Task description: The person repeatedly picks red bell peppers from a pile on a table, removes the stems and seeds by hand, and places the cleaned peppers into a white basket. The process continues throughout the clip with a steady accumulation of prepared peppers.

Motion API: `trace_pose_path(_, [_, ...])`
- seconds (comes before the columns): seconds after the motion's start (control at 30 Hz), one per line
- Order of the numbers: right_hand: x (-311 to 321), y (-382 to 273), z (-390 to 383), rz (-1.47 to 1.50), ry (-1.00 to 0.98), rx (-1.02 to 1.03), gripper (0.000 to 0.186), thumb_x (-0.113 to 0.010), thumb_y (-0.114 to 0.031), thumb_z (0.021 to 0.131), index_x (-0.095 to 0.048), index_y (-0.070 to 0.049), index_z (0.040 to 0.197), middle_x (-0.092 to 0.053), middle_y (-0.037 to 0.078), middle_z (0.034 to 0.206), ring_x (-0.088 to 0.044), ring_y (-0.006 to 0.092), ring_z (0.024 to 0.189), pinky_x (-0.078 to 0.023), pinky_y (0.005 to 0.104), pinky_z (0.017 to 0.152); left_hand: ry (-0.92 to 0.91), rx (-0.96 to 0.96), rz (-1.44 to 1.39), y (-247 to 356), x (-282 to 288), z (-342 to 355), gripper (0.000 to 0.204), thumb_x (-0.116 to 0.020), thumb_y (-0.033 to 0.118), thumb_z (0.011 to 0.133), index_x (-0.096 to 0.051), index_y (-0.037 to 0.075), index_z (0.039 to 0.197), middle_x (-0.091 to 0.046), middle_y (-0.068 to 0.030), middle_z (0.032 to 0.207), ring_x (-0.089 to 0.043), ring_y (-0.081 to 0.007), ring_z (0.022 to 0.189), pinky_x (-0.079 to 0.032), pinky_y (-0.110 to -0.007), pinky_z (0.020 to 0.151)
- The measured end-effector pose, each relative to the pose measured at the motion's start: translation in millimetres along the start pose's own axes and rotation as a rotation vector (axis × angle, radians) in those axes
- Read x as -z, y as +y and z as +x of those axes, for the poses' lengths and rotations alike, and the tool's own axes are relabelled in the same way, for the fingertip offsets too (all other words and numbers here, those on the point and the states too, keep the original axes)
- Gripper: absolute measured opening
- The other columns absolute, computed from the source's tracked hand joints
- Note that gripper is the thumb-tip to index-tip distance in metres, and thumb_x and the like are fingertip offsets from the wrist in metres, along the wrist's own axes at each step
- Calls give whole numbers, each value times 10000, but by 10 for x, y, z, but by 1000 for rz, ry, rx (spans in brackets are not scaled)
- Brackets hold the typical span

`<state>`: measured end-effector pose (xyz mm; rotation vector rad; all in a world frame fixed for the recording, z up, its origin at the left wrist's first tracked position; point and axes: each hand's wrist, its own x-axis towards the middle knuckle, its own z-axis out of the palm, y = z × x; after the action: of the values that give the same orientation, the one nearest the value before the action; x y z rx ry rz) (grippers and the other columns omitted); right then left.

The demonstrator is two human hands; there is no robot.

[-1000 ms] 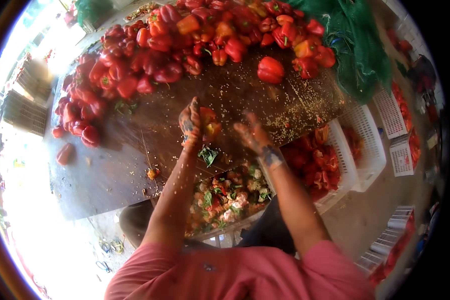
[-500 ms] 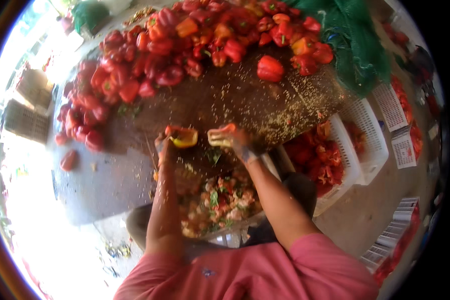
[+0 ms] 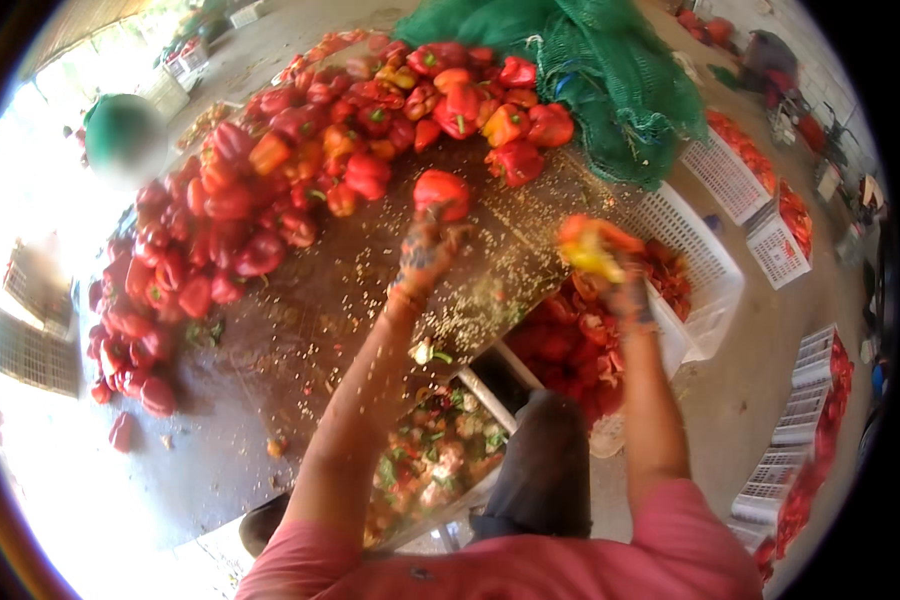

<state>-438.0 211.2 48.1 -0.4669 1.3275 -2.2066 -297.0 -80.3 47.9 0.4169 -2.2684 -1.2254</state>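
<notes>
My left hand [image 3: 426, 256] reaches over the brown table to a single whole red bell pepper [image 3: 441, 192]. Its fingers are apart, with the fingertips at the pepper's near edge; whether they touch it I cannot tell. Off to the right, my right hand [image 3: 620, 284] grips cut bell pepper halves [image 3: 598, 250], red-orange outside with a yellowish inner side, blurred by motion. They hang above a white crate [image 3: 671, 318] of cut red peppers [image 3: 592, 330]. A pepper core with a green stem [image 3: 426, 352] lies near the table's front edge, among scattered seeds.
A long heap of whole red peppers [image 3: 260, 190] curves along the table's far and left sides. Green netting [image 3: 610, 90] lies at the far right. Below the near edge sits a bin of cores and scraps [image 3: 440, 455]. More white crates [image 3: 790, 450] of red peppers line the floor at right.
The cut pepper halves, held one in each hand before, have moved right with my right hand over the crate. My left hand has left its half and moved forward to the whole pepper. The view has shifted.
</notes>
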Motion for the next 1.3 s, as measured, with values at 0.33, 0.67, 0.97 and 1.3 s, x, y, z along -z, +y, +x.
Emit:
trace_pose_path(0.33, [1813,667,41,-465,333,80,361,-566,-275,915,-562,-48,1195,-619,37,968,-586,113,815,-477,238,699,-21,288,640,-323,-489,933,703,-740,411,691,-478,229,1317,-458,-225,1270,-523,-414,1099,-496,-459,872])
trace_pose_path(0.67, [-1692,1658,-435,-595,-561,-259,461,-553,-297,904,-479,-126,1326,-674,119,961,-658,242,834,-503,363,796,-1,465,-1000,-722,1104,-1617,414,-517,133,779,-550,13,1173,-614,-103,1029,-596,-206,925,-487,-311,862])
trace_pose_path(0.97, [-2364,1956,-1459,-797,-498,-248,441,-550,-282,919,-496,-65,1298,-584,191,1227,-587,309,1096,-466,379,917,215,33,610,-29,1117,-2628,246,-506,227,880,-670,56,948,-650,-119,1033,-579,-334,988,-442,-432,875])
trace_pose_path(1.3, [-1945,2138,-1674,-1072,-278,388,399,-565,-319,913,-550,-52,1209,-657,162,1038,-635,346,943,-504,418,804,-42,79,855,43,1087,-2192,255,-496,297,886,-674,122,937,-654,-87,1036,-574,-308,1034,-440,-445,838])
